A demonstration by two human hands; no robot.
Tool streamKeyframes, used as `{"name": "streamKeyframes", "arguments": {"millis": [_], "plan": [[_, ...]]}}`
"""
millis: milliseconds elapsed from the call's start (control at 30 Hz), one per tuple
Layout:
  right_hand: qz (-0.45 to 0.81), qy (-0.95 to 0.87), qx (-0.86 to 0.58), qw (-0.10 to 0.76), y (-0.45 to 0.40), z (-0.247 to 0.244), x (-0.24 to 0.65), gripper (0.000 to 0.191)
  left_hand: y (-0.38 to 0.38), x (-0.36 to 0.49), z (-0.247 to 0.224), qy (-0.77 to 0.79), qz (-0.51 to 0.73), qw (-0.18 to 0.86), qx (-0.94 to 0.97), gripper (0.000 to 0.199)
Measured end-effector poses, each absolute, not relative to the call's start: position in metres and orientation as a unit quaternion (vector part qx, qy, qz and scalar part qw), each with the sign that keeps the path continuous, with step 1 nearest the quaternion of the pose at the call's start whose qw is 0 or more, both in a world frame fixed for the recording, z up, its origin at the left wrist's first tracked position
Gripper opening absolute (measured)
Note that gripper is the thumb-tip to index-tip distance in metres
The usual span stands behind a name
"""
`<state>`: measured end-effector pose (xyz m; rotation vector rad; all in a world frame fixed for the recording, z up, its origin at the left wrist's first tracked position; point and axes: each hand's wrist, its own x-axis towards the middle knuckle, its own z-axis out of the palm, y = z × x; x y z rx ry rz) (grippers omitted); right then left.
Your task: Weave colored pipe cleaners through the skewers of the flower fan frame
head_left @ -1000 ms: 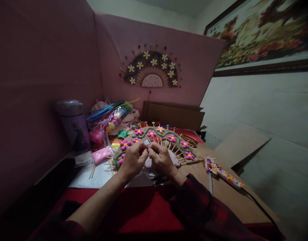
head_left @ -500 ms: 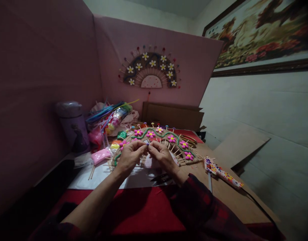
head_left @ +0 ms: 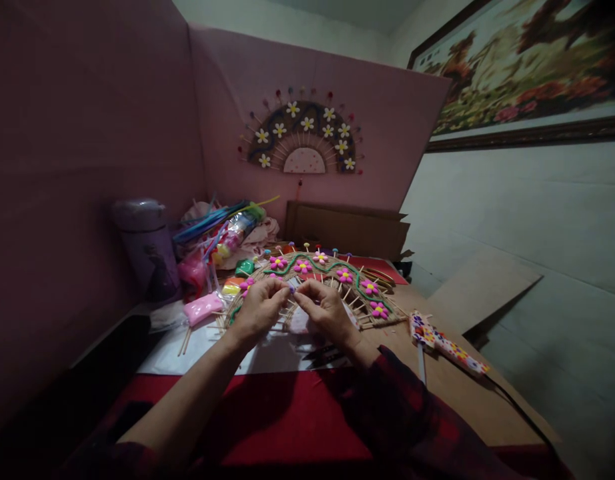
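Note:
A tiny piece of purple clay [head_left: 291,290] is pinched between the fingertips of both hands. My left hand [head_left: 259,312] holds it from one side, thumb and forefinger together. From the other side my right hand [head_left: 328,312] grips it with thumb and forefinger. Both hands are raised in front of a twine-wrapped fan [head_left: 344,275], which has pink flowers, a wavy green cord and sticks with coloured tips along its top. Part of the fan's left side and middle is hidden behind the hands. Black-handled scissors [head_left: 323,357] lie below my right hand.
To the right lies a flowered glue gun [head_left: 447,345] with a cable. A pink clay packet [head_left: 202,309], a green packet [head_left: 245,268] and a purple bottle [head_left: 147,250] stand left. Cardboard [head_left: 345,230] leans behind; a second fan [head_left: 307,125] hangs on the pink panel.
My fingers have shifted slightly around the purple piece, and a little more of it shows. The whole view has moved slightly; the fan and other things stay in place.

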<state>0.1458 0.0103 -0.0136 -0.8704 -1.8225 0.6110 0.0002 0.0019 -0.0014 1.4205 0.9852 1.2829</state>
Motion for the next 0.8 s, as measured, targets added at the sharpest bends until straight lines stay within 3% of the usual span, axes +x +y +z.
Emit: {"name": "streamKeyframes", "arguments": {"millis": [167, 367, 433, 533, 600, 700, 800], "plan": [[0.141, -0.797, -0.360, 0.464, 0.010, -0.013, 0.150, 0.015, 0.004, -0.001, -0.002, 0.418, 0.507, 0.413, 0.631, 0.019], [-0.029, -0.854, -0.338, 0.393, 0.014, -0.017, 0.153, 0.012, 0.001, -0.005, 0.000, 0.480, 0.425, 0.161, 0.750, 0.010], [-0.051, -0.869, -0.316, 0.378, 0.015, -0.017, 0.154, 0.015, 0.000, -0.006, 0.000, 0.486, 0.393, 0.122, 0.771, 0.013], [0.013, -0.857, -0.304, 0.415, 0.014, -0.018, 0.153, 0.013, 0.000, -0.007, 0.000, 0.476, 0.398, 0.185, 0.762, 0.011], [0.079, -0.828, -0.310, 0.461, 0.012, -0.019, 0.150, 0.010, 0.001, -0.007, 0.000, 0.459, 0.436, 0.289, 0.718, 0.010], [0.127, -0.787, -0.326, 0.508, 0.008, -0.020, 0.146, 0.009, 0.000, -0.003, 0.000, 0.412, 0.494, 0.459, 0.613, 0.022], [0.125, -0.759, -0.342, 0.540, 0.006, -0.022, 0.142, 0.008, -0.004, 0.001, 0.001, 0.365, 0.519, 0.551, 0.542, 0.028]]}}
